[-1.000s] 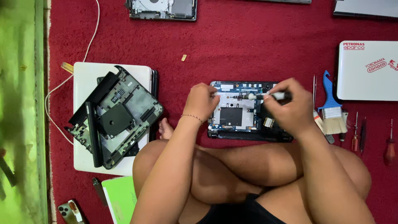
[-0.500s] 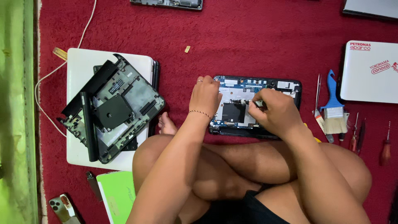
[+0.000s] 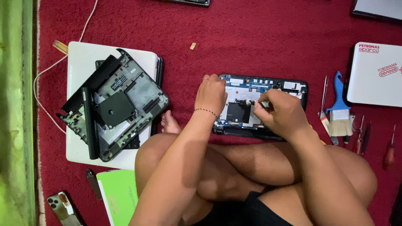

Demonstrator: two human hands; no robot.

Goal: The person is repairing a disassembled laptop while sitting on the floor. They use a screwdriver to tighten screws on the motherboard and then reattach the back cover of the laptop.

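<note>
an opened small laptop base (image 3: 261, 106) lies on the red carpet (image 3: 259, 37) just in front of the person's crossed legs, its black tray-like shell holding a blue circuit board, a dark square chip area and silvery shielding. the left hand (image 3: 211, 95) rests palm down on the left edge of this base, fingers curled loosely and gripping nothing that can be seen. the right hand (image 3: 282, 112) is closed around a slim tool with a light handle (image 3: 251, 101), whose tip sits over the middle of the board.

to the left, a white closed laptop (image 3: 83, 62) carries a dark stripped bottom case (image 3: 115, 104), lying tilted, with a black bar along its left side. a white cable (image 3: 58, 62) curves past it. to the right of the open base lie a blue-handled brush (image 3: 338, 106) and several screwdrivers (image 3: 389, 146), beside another white laptop lid (image 3: 374, 75). a green laptop lid (image 3: 119, 194) and a phone (image 3: 63, 207) lie near the left knee.
</note>
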